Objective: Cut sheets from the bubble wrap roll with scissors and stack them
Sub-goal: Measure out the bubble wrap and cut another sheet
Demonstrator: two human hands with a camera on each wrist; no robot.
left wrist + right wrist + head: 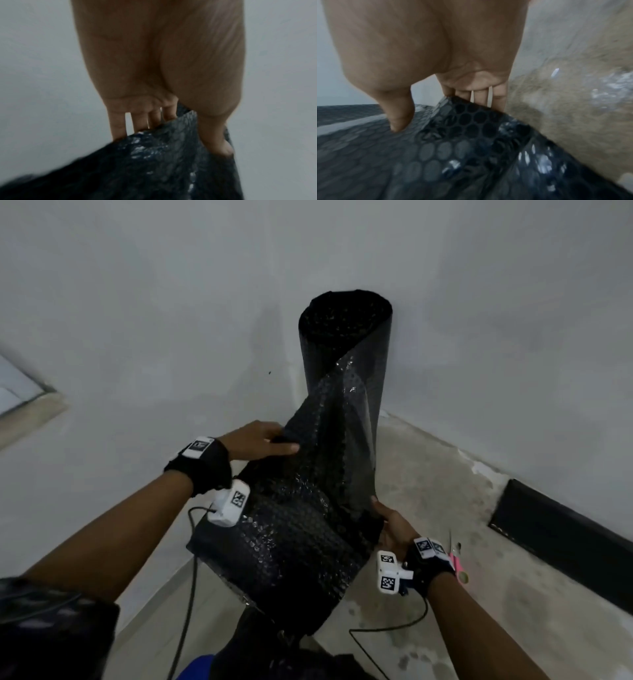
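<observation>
Left hand (260, 440) and right hand (394, 529) each pinch a side edge of the black sheet (301, 518) drawn toward the person from the bubble wrap roll (346, 350) upright in the far corner, apparently keeping it taut, while pink-handled scissors (457, 559) lie on the floor (445, 491) at right.

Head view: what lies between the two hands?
Head view: only the unrolled black bubble wrap sheet, which the left hand and right hand hold by opposite edges.
</observation>
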